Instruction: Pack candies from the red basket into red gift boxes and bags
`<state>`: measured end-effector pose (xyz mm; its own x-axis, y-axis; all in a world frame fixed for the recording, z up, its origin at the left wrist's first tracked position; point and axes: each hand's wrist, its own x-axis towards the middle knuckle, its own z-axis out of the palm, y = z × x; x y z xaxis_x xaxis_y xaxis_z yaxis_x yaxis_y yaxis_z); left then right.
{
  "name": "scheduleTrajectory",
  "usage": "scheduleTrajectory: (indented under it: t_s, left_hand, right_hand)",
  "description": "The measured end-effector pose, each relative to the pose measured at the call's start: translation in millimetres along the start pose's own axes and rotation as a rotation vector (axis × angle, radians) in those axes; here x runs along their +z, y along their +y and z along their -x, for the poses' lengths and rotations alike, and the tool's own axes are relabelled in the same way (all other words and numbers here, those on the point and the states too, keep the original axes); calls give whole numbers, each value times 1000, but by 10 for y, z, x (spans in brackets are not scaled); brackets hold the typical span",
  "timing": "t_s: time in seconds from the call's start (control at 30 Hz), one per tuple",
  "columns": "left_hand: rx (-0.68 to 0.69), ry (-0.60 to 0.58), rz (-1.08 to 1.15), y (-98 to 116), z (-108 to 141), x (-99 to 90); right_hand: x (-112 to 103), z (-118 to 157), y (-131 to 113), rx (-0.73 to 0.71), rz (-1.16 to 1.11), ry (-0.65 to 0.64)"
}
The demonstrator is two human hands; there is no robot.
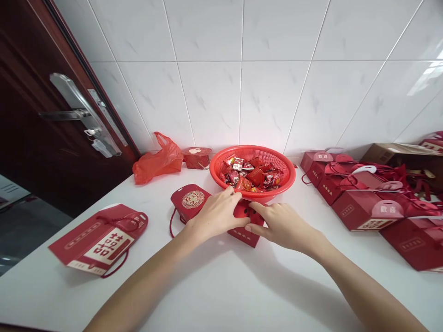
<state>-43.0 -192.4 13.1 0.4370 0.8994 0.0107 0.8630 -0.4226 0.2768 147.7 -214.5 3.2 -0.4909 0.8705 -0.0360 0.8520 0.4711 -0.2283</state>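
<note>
2 hands (pixel 219 210) (pixel 282 223) touch box (pixel 243 236) (basket rim (pixel 292 175) just behind).

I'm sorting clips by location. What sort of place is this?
Probably a room in a home, judging by the tiled wall, the white tabletop and the dark door with keys at its lock.

The mesh basket (pixel 277 193) is bright orange-red, its sweets (pixel 254 175) wrapped in red with white and gold patches, and the near box (pixel 244 234) just before it is deep red, with black dots on brighter red, perhaps printed. Left of the basket, a crimson box (pixel 100 244) bears red characters on cream; behind the basket, white tiles (pixel 273 106) show faint grey veining.
</note>
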Motion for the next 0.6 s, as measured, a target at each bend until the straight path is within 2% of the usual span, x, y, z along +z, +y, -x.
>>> scheduleTrajectory:
  t_s: [0.17, 0.23, 0.37, 0.5, 0.6]
  left_hand:
    - [30, 8, 27, 28, 32, 29]
    - [17, 1, 43, 35, 59, -11]
    - [-7, -22, 188, 10, 96, -131]
    - [-38, -206, 292, -107, 91, -223]
    - [-35, -327, 334, -221, 81, -240]
  right_hand:
    - [-84, 74, 36, -29, -171, -8]
    - [-148, 120, 66, -31, -264, 1]
    - [-278, 213, 178, -11, -283, -8]
    - [-355, 300, 361, -15, -290, -155]
    - [-351, 338, 484, 11, -183, -205]
